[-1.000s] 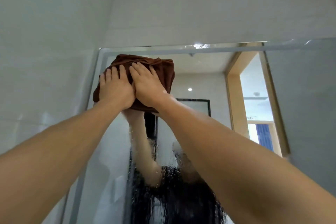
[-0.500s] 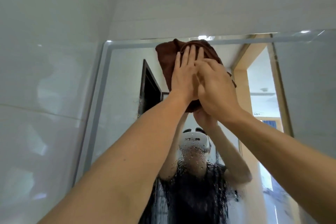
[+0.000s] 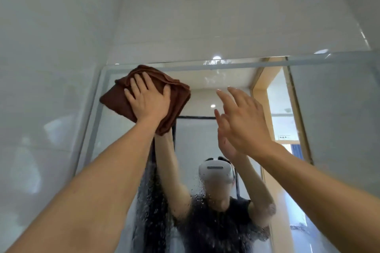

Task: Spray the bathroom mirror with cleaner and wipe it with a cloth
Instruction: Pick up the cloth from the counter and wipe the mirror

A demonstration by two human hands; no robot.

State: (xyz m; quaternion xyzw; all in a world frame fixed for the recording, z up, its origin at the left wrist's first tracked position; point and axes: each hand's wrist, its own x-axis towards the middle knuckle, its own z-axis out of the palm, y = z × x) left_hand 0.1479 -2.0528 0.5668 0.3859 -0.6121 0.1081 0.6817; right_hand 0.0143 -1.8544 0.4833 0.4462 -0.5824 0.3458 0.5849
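Mirror (image 3: 205,129) on wall ahead, droplets low down; brown cloth (image 3: 176,100) at its top-left corner, left hand (image 3: 149,101) pressing flat to wipe. Right hand (image 3: 242,121) free beside it, fingers straight, holding nothing.

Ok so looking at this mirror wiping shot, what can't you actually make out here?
All in the head view:
- Spray cleaner: not in frame at all.
- Mirror lower part and right side: cut off by the picture's edges.
- Glass under the brown cloth: hidden by cloth and left hand.
- Right hand: whether its fingertips touch the glass is unclear.
- Small sign in the reflected doorway: too small to read.
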